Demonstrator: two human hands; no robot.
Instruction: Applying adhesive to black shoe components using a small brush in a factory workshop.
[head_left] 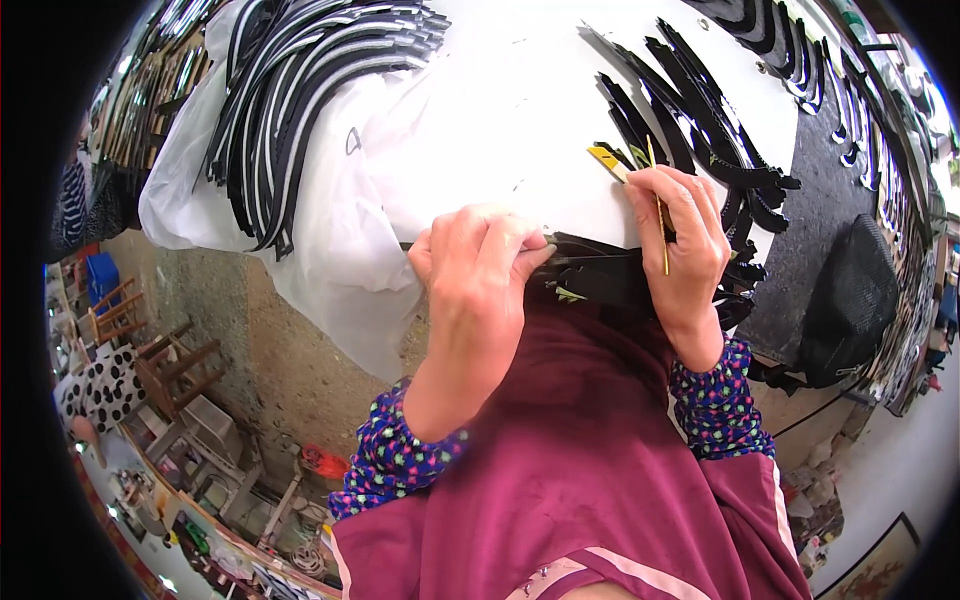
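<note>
At the near edge of the white tabletop [460, 120], my left hand [475, 260] pinches the end of a dark strip between thumb and fingers. From there a black strip [605, 278] runs right along the edge, with a small yellow-green bit [570, 294] on it. My right hand [690, 240] is closed around a thin gold-coloured stick [659, 210], held nearly upright. A flat yellow tool with a pale part [606, 160] sticks out left of the same fingers; its kind is unclear. Beyond that hand lie loose black strips [690, 95], overlapping in a heap.
Curved black strips with pale edges [300, 110] are stacked on a white plastic sheet [340, 270] at the left. A black mesh bag [850, 300] rests on the dark surface at the right. Wooden stools [180, 365] stand on the floor at the left.
</note>
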